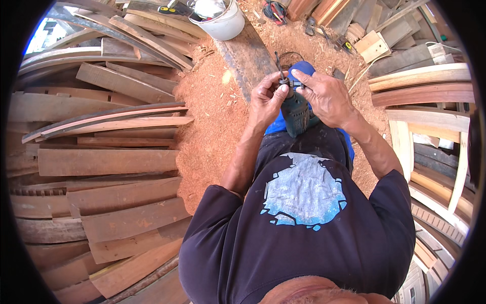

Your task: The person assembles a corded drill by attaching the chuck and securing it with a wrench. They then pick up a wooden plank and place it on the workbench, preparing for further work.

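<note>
A dark green power drill (297,116) rests at my lap, its front end pointing away from me. A dark twist bit (278,62) sticks out of the drill's chuck (284,81). My left hand (267,100) is closed, with thumb and fingers pinching around the chuck at the base of the bit. From the right, my right hand (330,99) grips a small dark chuck key (297,84) whose end meets the side of the chuck. The fingers partly hide the key. The drill's grip is hidden.
Sawdust (202,137) covers the ground. Ahead, a worn plank (248,55) bears a white bucket (223,25). Stacked boards (109,162) line the left; more timber (425,76) lies right. Coiled cable (275,12) and a yellow-black tool (347,45) lie farther off.
</note>
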